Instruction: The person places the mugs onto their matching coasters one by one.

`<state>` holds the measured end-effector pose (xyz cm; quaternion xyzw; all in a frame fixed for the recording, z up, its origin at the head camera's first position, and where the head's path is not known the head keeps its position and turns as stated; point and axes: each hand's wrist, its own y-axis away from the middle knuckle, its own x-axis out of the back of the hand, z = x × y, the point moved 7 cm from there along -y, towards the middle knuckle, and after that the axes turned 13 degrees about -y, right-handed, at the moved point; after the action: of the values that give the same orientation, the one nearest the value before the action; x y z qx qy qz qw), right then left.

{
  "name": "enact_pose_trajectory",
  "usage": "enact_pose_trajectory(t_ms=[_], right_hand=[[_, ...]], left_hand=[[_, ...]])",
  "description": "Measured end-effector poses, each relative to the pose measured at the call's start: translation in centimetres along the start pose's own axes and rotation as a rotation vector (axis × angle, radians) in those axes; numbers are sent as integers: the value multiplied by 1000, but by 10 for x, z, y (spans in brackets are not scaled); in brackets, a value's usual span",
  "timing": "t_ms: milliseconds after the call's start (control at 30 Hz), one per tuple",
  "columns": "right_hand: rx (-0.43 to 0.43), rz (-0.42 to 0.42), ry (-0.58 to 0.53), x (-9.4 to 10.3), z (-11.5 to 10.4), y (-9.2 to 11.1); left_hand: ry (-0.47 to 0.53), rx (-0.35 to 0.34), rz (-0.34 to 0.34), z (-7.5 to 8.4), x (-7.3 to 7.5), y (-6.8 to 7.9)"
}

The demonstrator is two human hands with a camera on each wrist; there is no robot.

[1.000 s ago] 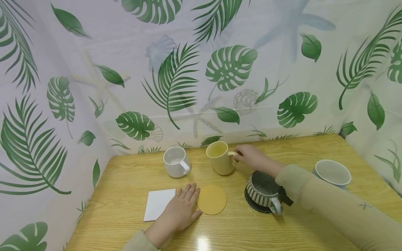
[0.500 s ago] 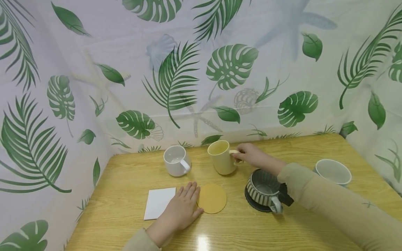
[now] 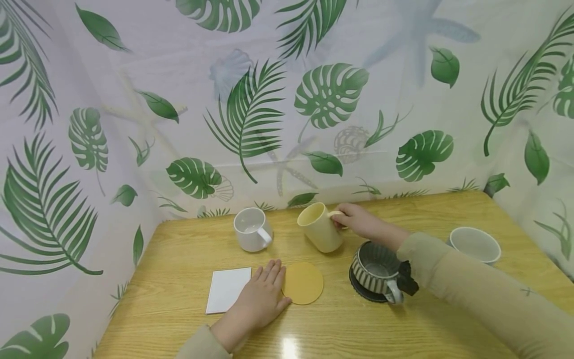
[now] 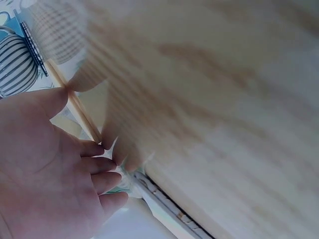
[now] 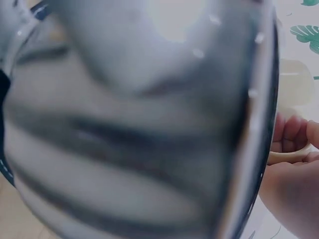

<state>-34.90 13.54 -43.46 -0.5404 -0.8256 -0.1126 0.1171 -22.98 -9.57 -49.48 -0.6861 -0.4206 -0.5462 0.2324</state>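
My right hand [image 3: 356, 219] grips the handle of a yellow mug [image 3: 319, 229], which leans with its rim toward the left. In the right wrist view, fingers [image 5: 289, 132] curl through the mug's handle at the right edge. Flat on the table, my left hand [image 3: 260, 296] has straight fingers, and they touch the left edge of a round yellow coaster [image 3: 303, 283]. A square white coaster [image 3: 227, 289] lies to its left, partly beneath the wrist side of the hand. Behind it stands a white mug [image 3: 252, 230], upright.
Below my right forearm, a striped mug [image 3: 374, 271] sits on a black coaster [image 3: 365, 294]; it fills much of the right wrist view. A pale cup [image 3: 475, 245] stands at the far right, partly hidden by the sleeve. A leaf-patterned cloth [image 3: 269, 124] hangs behind the table.
The yellow mug has gone from nearly upright to tilted, its base swinging to the right in my right hand's grip. My left hand has stayed in place.
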Motion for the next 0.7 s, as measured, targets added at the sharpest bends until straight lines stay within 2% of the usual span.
enact_pose_trajectory(t_ms=[700], right_hand=[[-6,3,-100,8,-20,24]], left_hand=[[-43,-5,18,0,-2,1]])
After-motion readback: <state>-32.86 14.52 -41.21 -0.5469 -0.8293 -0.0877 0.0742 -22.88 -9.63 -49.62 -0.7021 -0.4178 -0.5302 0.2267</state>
